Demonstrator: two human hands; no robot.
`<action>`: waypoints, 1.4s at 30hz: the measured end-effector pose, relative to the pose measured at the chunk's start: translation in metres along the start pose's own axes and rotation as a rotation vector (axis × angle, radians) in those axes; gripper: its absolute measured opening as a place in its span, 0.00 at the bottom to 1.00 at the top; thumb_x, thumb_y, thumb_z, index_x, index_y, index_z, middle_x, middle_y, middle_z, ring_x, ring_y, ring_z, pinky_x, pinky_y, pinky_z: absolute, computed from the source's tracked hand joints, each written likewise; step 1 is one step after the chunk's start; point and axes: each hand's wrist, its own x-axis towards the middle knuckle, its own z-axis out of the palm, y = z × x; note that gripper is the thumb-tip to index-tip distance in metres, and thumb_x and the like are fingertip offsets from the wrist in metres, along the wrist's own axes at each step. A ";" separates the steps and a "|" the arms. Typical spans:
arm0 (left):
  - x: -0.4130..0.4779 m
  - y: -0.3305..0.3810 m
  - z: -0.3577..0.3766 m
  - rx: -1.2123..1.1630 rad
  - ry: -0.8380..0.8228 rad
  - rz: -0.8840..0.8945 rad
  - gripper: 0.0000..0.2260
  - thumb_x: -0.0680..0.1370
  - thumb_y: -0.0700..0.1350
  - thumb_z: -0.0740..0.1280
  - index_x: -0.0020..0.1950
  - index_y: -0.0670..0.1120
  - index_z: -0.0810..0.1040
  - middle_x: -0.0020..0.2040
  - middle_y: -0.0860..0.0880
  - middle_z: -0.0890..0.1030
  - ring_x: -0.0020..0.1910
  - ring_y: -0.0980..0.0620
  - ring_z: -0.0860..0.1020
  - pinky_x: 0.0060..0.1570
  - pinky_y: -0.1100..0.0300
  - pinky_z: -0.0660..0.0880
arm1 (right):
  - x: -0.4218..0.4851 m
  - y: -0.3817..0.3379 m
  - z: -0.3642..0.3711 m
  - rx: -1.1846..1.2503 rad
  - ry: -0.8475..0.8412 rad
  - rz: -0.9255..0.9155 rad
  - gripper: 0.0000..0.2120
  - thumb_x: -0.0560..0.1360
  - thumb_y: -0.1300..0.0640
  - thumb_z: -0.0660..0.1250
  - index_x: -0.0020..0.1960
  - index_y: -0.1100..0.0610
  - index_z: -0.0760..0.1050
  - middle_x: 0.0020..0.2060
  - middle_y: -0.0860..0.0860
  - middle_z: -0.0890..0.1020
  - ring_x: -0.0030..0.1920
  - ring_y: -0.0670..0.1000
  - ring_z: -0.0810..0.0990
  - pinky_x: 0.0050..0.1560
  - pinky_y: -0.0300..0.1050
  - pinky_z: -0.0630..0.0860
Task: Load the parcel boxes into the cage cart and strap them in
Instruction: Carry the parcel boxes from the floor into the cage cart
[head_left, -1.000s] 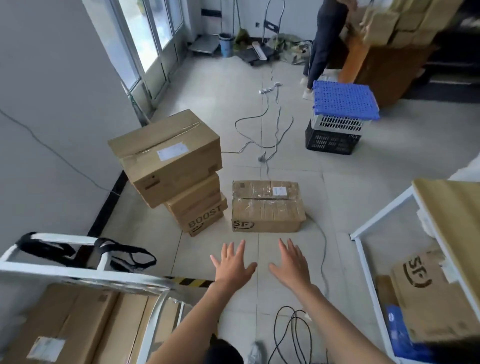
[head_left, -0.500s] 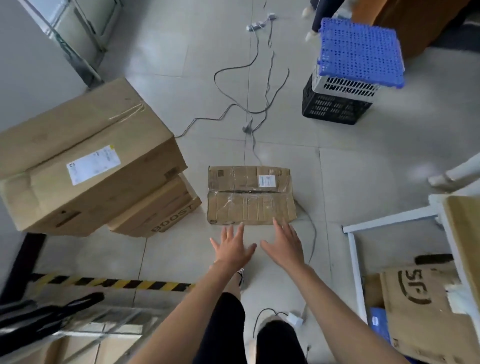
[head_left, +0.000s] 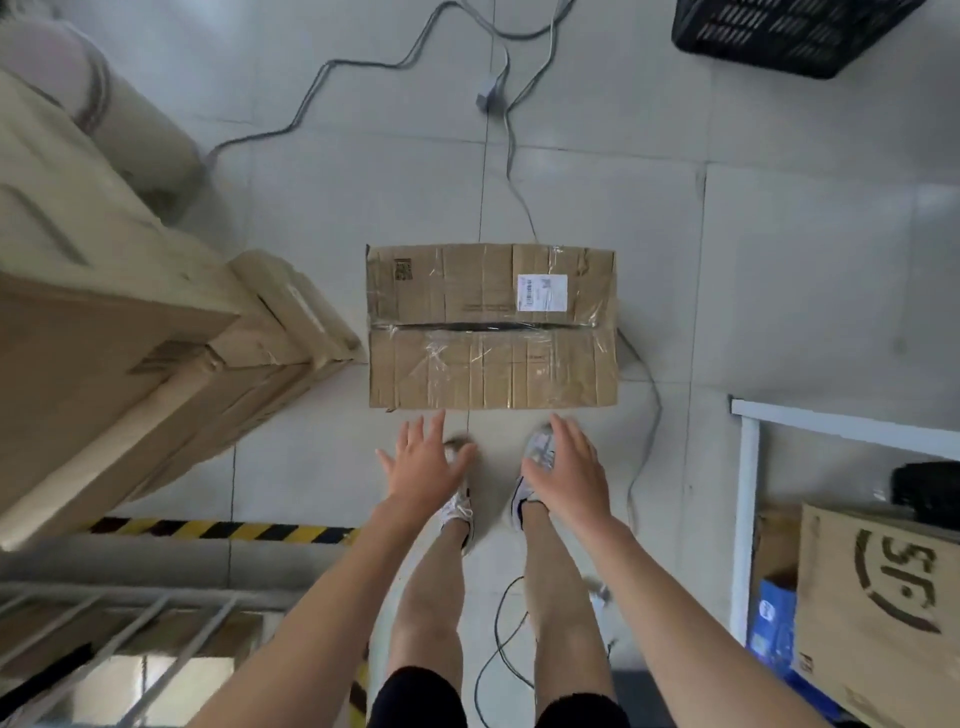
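The parcel box (head_left: 492, 325) on the floor was creased brown cardboard, matt where bare but criss-crossed with glossy clear tape that wrinkled and caught the light, and it bore a white paper label (head_left: 542, 292). The stacked boxes (head_left: 104, 338) to its left were plainer matt cardboard, blurred here, while the floor (head_left: 805, 286) was pale smooth tile with a faint sheen. The crate (head_left: 779, 31) was black latticed plastic, and the frame (head_left: 745, 519) at right looked like white-painted metal.
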 end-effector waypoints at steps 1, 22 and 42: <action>0.020 -0.004 0.007 0.004 -0.001 -0.012 0.33 0.81 0.62 0.59 0.81 0.50 0.54 0.81 0.44 0.56 0.81 0.44 0.51 0.74 0.30 0.49 | 0.020 0.007 0.006 0.001 -0.015 0.018 0.37 0.78 0.46 0.64 0.81 0.51 0.51 0.81 0.51 0.55 0.80 0.54 0.53 0.76 0.56 0.59; 0.329 -0.081 0.024 -0.175 0.540 -0.125 0.42 0.79 0.57 0.68 0.82 0.41 0.49 0.80 0.33 0.47 0.79 0.34 0.51 0.78 0.45 0.51 | 0.357 0.118 0.002 0.035 0.218 0.140 0.54 0.67 0.35 0.69 0.78 0.38 0.34 0.81 0.50 0.45 0.78 0.60 0.59 0.68 0.62 0.67; 0.282 -0.073 -0.024 -0.684 0.227 -0.140 0.49 0.60 0.58 0.82 0.73 0.45 0.63 0.60 0.48 0.76 0.60 0.47 0.77 0.64 0.48 0.75 | 0.295 0.148 -0.054 0.527 0.218 0.262 0.53 0.65 0.46 0.81 0.79 0.51 0.53 0.74 0.51 0.69 0.73 0.56 0.69 0.73 0.57 0.66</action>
